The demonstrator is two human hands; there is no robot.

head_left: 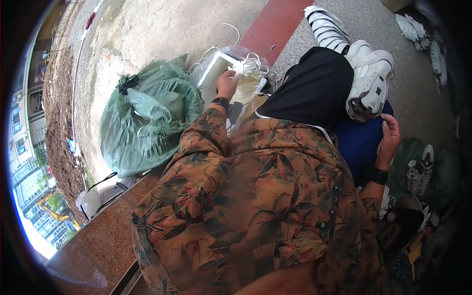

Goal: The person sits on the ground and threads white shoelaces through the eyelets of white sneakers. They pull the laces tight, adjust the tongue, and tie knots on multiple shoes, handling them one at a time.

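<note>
My left hand [227,85] reaches to a tangled bundle of white shoelaces [250,73], its fingers closed at the bundle's edge. The laces lie at a clear plastic bag [202,78], next to a white-rimmed box-like piece. White and grey sneakers [368,96] rest by my right knee, the nearest with its toe toward me. Just right of that toe is my right hand [390,135], fingers stretched and holding nothing I can see. Black cloth [314,83] covers my lap, with blue cloth [356,142] beside it.
A bulging green woven sack [147,118] stands at the left. Beyond the sneakers lies a white, black-striped stack [327,29]. More shoes [420,172] lie at right. A red stripe [278,29] crosses the ground ahead. A brown stone ledge [108,241] runs at lower left.
</note>
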